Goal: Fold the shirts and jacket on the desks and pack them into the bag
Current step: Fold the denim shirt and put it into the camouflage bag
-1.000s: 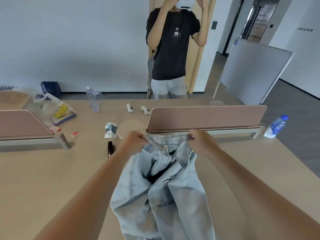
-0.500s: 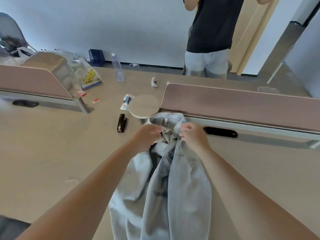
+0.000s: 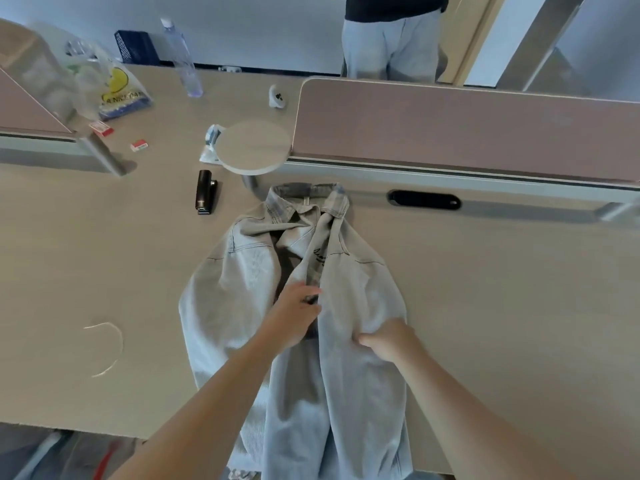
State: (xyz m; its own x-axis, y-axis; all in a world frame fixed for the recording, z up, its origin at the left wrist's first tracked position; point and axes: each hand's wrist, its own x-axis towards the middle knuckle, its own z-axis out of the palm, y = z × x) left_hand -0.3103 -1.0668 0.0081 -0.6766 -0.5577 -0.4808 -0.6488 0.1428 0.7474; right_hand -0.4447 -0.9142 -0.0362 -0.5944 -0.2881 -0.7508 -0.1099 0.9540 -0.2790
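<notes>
As left hand [image 3: 294,315], right hand [image 3: 389,341] grip, one jacket [image 3: 360,289] on desk [image 3: 502,306]

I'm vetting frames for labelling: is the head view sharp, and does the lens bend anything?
Head view: jacket, left hand and right hand are sharp; the plastic bag at far left is smeared; the door frame at top right leans, wide-angle distortion; soft light, faint shadows.

"NICE DA…", partly legible, on the plastic bag [image 3: 119,95]
</notes>
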